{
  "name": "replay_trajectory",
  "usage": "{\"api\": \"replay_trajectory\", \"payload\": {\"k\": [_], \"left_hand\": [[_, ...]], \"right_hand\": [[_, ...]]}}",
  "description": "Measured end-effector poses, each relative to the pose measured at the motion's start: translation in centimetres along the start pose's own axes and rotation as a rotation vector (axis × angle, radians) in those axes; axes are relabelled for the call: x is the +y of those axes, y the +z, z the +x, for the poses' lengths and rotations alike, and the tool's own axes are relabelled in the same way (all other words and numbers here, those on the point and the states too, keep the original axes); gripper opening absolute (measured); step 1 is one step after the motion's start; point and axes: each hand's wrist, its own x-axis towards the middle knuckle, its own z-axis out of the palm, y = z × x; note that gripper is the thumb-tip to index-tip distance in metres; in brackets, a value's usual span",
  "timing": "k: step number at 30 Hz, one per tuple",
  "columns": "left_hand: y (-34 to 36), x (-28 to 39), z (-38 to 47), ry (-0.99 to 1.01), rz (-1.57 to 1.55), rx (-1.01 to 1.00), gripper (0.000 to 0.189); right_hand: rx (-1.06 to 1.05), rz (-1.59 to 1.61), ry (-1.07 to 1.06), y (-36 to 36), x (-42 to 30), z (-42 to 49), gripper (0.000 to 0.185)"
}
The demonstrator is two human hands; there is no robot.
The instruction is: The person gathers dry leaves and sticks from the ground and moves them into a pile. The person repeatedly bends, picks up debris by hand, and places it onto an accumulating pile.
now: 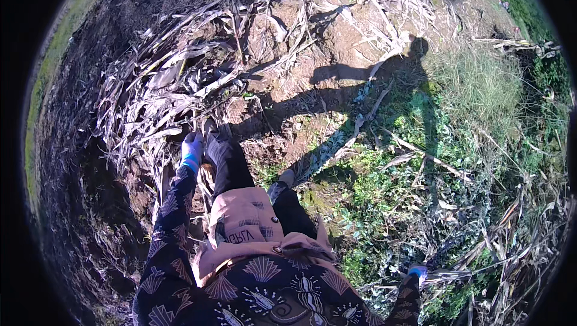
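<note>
My left hand (193,148), in a pale glove with a blue cuff, reaches down beside my left leg. Its dark fingertips meet the lower edge of a heap of dry maize stalks (167,105); whether they close around a stalk is hidden. Far out to the right, my right hand (418,272) is small and partly hidden by its sleeve, also with a blue cuff. Dry stalks (451,275) stretch rightward from beside it, and its grip on them is unclear.
Both dark shoes stand on bare soil (293,141) and low weeds (374,190). Tall thin grass (478,82) grows at the right. Loose stalks (432,159) cross the weeds, and more dry litter lies along the right edge. My shadow (405,69) falls ahead.
</note>
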Motion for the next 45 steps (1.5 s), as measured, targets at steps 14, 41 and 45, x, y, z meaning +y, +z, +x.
{"api": "replay_trajectory", "payload": {"k": [14,41,45], "left_hand": [[-9.9,-5.7,2.2,-0.29,-0.325,0.234,0.029],[2.6,-4.2,12.2,-0.334,-1.153,0.048,0.029],[11.0,3.0,6.0,-0.196,-0.977,-0.122,0.026]], "right_hand": [[-0.423,0.358,-1.818,-11.1,-80.7,-45.2,0.043],[-0.486,-0.31,-1.8,-1.7,-63.0,-50.1,0.04],[-0.415,0.013,-1.588,-4.4,-53.5,-41.6,0.043]]}}
